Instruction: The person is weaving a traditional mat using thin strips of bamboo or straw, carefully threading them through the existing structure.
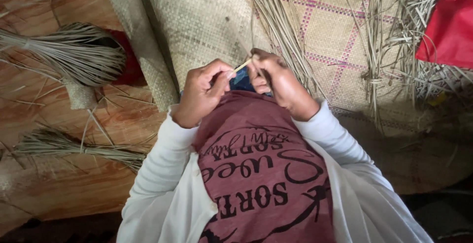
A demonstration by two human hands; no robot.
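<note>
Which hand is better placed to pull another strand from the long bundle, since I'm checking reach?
Probably the right hand: it lies against the long bundle. The left hand is farther off, pinching the strip.

A thin, pale straw strip [242, 66] is running short and taut between the two pinching hands, tilting slightly upward toward the right-hand grip, just above the lap.
</note>
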